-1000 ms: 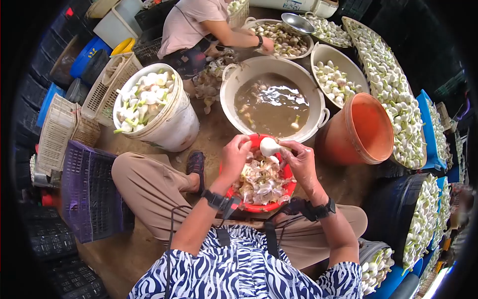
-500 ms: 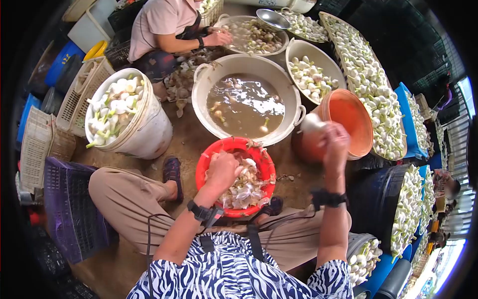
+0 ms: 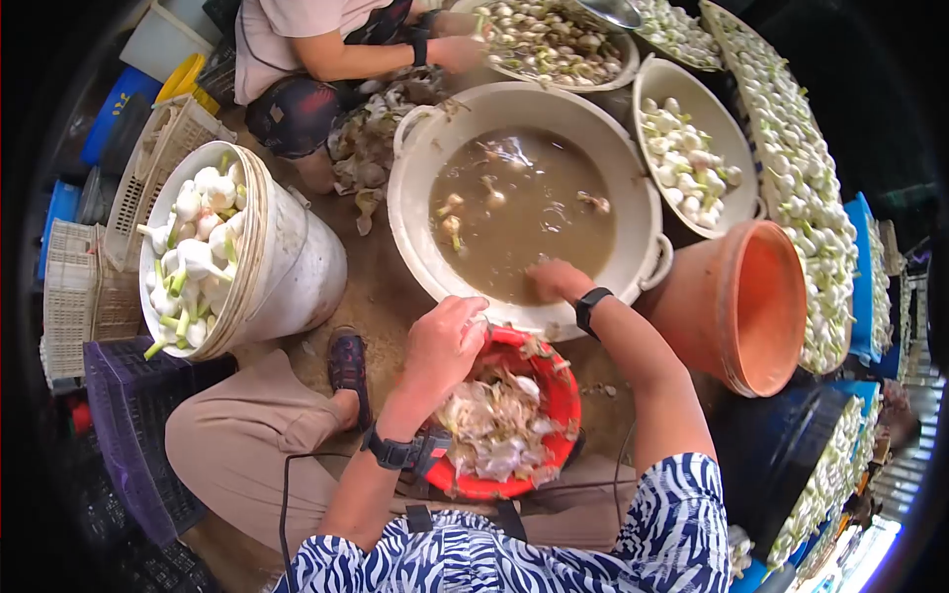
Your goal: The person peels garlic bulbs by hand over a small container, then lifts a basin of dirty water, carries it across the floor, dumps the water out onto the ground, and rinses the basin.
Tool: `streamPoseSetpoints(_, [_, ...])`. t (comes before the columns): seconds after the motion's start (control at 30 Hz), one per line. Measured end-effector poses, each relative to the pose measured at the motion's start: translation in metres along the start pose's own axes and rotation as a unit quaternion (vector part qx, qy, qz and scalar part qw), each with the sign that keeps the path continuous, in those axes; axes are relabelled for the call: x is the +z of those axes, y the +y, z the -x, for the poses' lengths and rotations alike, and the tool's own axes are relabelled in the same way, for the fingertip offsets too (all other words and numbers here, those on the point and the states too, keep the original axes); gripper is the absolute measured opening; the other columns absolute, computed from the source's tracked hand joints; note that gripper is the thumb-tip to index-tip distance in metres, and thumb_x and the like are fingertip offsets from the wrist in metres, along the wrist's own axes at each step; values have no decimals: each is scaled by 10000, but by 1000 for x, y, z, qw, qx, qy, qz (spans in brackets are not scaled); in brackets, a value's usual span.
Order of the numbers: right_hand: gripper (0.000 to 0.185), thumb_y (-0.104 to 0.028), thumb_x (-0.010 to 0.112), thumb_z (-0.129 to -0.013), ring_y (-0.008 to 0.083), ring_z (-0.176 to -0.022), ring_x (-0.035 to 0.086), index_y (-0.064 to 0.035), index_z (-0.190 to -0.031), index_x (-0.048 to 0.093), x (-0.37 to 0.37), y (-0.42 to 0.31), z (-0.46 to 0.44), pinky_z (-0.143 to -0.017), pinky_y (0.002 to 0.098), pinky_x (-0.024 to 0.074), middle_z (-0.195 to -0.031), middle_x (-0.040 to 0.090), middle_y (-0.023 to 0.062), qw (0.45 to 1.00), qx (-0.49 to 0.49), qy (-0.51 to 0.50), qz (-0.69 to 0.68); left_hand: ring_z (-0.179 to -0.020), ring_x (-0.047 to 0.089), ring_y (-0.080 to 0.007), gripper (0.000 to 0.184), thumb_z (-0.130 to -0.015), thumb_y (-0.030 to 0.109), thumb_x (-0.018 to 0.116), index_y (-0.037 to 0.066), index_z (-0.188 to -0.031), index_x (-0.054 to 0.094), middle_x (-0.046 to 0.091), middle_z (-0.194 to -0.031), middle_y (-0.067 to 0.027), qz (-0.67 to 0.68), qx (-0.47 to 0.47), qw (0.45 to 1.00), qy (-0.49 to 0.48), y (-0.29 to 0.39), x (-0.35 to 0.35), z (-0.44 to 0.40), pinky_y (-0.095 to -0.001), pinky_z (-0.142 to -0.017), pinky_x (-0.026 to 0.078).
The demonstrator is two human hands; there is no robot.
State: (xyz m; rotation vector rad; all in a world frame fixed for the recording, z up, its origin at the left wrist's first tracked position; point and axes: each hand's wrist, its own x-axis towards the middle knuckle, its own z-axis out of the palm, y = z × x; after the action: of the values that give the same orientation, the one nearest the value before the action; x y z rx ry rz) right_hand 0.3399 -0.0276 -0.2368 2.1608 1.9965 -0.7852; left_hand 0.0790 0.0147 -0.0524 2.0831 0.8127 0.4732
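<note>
My right hand (image 3: 560, 283) reaches into the murky water of the wide white basin (image 3: 415, 237); its fingers are under the surface and hidden. Several garlic bulbs (image 3: 495, 198) float in that water. Over the near rim of the basin, my left hand (image 3: 445, 341) is closed with its fingers curled; what is inside them, if anything, is hidden. Just below it, between my legs, a red basin (image 3: 565, 400) holds a heap of papery garlic skins (image 3: 499, 425). To the right of my right hand stands an orange bucket (image 3: 736, 306), tipped toward me.
A white bucket (image 3: 301, 262) of peeled garlic stands at left. Another person (image 3: 331, 54) works at a basin of garlic (image 3: 554, 44) at the back. An oval tub (image 3: 727, 109) of garlic and a long tray (image 3: 806, 198) line the right. A purple crate (image 3: 138, 435) sits by my left knee.
My right hand has gone from the orange bucket, where it had a white bulb, into the basin water. My left hand has risen from the garlic skins toward the basin rim. The view has shifted.
</note>
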Motion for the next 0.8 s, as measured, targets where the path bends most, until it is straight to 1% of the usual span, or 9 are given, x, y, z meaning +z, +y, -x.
streamPoseSetpoints(0.07, [281,-55,538,-680,362,-871,613,-45,-939,646,10,8,-21,-754,430,494,-892,636,202,995,-38,-68,63,-735,628,-211,186,-776,8,582,-29,-957,603,621,-882,-137,24,-9,999,20,-11,-2,-10,-300,-669,499])
streamPoseSetpoints(0.13, [252,-60,570,-688,359,-833,623,-32,-924,654,-35,-5,-5,-724,410,502,-880,640,205,978,92,-181,-46,-744,622,-185,228,-817,47,568,-28,-1033,581,626,-895,-127,117,-37,992,-3,-23,2,-16,-287,-677,507])
streamPoseSetpoints(0.2, [312,-88,656,-703,291,-815,643,-29,-1009,630,-45,1,-4,-710,368,509,-920,647,182,981,57,-169,-72,-748,622,-176,271,-840,78,562,-19,-1094,547,620,-905,-118,210,-106,972,-13,-39,18,-25,-280,-675,513])
streamPoseSetpoints(0.27, [458,-118,709,-730,158,-803,613,-31,-1154,558,-79,-25,37,-683,285,509,-1055,626,93,901,26,3,-433,-752,622,-168,317,-864,108,556,-10,-1155,513,615,-914,-109,302,-171,937,-21,-36,29,-25,-272,-673,519])
streamPoseSetpoints(0.33, [520,-105,704,-763,93,-819,570,-61,-1242,509,-102,-67,77,-684,246,500,-1129,584,44,885,-59,123,-446,-812,612,-174,399,-881,150,537,18,-1243,431,589,-954,-121,517,-317,790,-92,-21,31,-25,-290,-657,526])
streamPoseSetpoints(0.47, [491,-122,706,-756,185,-851,619,-41,-1207,530,-123,-145,143,-737,303,499,-1111,592,135,891,-3,199,-408,-835,631,-170,388,-893,126,515,-11,-1239,407,592,-1016,-113,686,-209,687,-119,-3,25,-1,-275,-668,552])
streamPoseSetpoints(0.5, [429,-123,672,-782,248,-820,625,-32,-1180,540,-121,-152,152,-722,320,499,-1090,594,153,903,-65,271,-326,-840,640,-176,387,-875,89,531,-26,-1225,414,594,-1034,-114,700,-197,678,-109,5,19,8,-268,-683,558])
streamPoseSetpoints(0.6, [324,-101,635,-799,272,-833,621,-17,-1107,579,-126,-173,188,-710,326,496,-1029,612,163,885,-19,315,-342,-834,641,-170,405,-851,64,563,-40,-1215,422,600,-1034,-118,647,-154,744,-69,30,1,36,-257,-673,557])
streamPoseSetpoints(0.8, [122,-67,592,-804,274,-621,626,33,-841,650,-126,-211,232,-587,326,483,-726,642,161,836,35,400,-374,-817,641,-146,418,-818,67,633,-34,-1184,461,630,-961,-98,564,-108,818,-27,66,-3,70,-217,-649,539])
